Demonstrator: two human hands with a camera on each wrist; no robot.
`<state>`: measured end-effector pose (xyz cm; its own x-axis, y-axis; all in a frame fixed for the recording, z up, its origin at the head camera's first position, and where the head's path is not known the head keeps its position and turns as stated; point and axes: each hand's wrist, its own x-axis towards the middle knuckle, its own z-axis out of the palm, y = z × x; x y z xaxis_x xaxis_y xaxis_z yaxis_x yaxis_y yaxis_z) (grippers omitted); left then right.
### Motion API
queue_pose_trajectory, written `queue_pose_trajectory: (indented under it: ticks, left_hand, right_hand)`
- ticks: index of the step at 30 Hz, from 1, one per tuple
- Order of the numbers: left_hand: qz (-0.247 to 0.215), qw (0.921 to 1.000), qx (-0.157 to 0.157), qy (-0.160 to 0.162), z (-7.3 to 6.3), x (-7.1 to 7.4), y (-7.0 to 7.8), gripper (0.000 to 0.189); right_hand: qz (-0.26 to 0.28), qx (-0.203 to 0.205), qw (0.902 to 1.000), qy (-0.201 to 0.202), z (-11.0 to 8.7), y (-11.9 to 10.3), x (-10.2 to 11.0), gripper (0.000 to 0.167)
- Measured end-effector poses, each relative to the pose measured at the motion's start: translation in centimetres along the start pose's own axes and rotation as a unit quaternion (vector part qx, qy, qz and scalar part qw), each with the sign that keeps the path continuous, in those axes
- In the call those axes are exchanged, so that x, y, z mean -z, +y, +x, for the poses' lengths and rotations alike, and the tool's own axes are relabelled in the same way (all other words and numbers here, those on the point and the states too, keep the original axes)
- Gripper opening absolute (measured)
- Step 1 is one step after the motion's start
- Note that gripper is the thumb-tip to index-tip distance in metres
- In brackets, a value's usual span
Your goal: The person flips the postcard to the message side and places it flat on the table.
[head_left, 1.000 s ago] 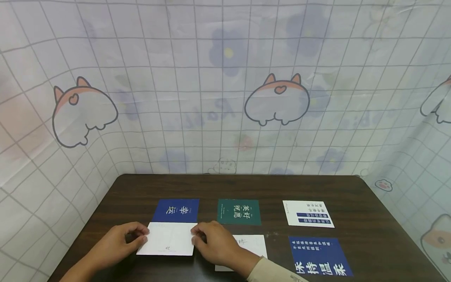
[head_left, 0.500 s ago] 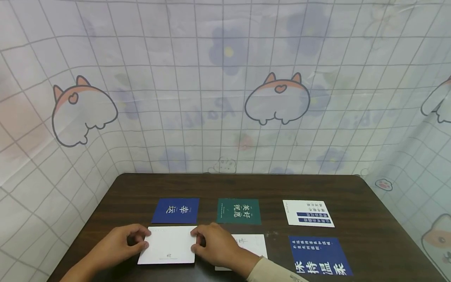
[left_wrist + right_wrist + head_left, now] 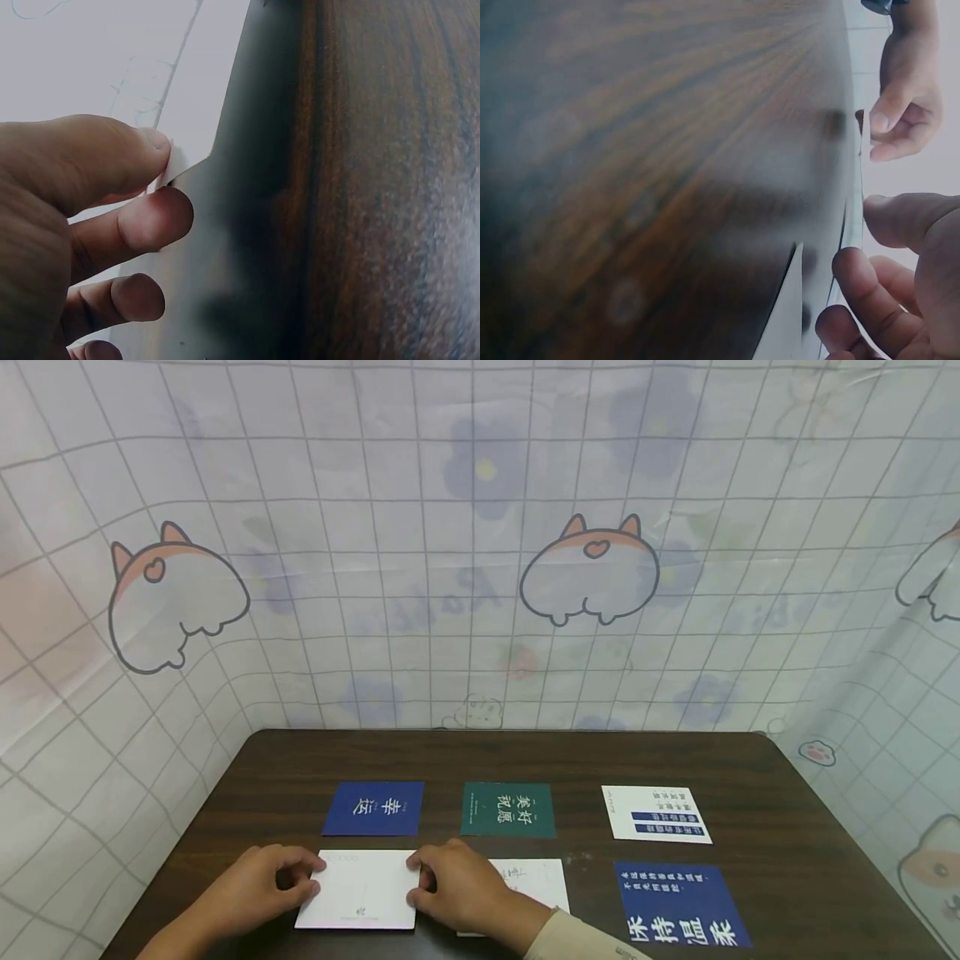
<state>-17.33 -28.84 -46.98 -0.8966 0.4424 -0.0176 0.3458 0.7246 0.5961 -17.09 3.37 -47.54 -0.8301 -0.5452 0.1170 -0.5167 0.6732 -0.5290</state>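
Note:
A white card (image 3: 360, 889) with a small grey mark near its front edge is held low over the dark wooden table, between both hands. My left hand (image 3: 258, 885) pinches its left edge between thumb and fingers. In the left wrist view, a second white edge (image 3: 196, 97) shows beside the first, so more than one card may be there. My right hand (image 3: 459, 887) pinches the right edge; the right wrist view shows the card (image 3: 865, 150) nearly edge-on. Just behind it lies a blue card (image 3: 375, 808) with white characters, apart from it.
A green card (image 3: 508, 810) and a white card with blue bars (image 3: 648, 814) lie along the back. A blue card with large white characters (image 3: 678, 902) is at the right. My right forearm partly covers another white card (image 3: 540, 881). A patterned curtain (image 3: 480, 610) surrounds the table (image 3: 570, 756).
Both hands have drawn the white card toward the front of the table. It overlapped the back left blue card in view before; now a gap separates them. The other cards stay put.

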Motion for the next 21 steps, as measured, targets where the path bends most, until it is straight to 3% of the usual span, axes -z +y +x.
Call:
queue_pose_trajectory:
  ticks: [21]
  left_hand:
    - [0.027, 0.9995, -0.014, -0.007, 0.08, -0.57, -0.13, 0.019]
  right_hand:
    - [-0.012, -0.002, 0.9996, -0.026, 0.17, 0.37, -0.45, 0.031]
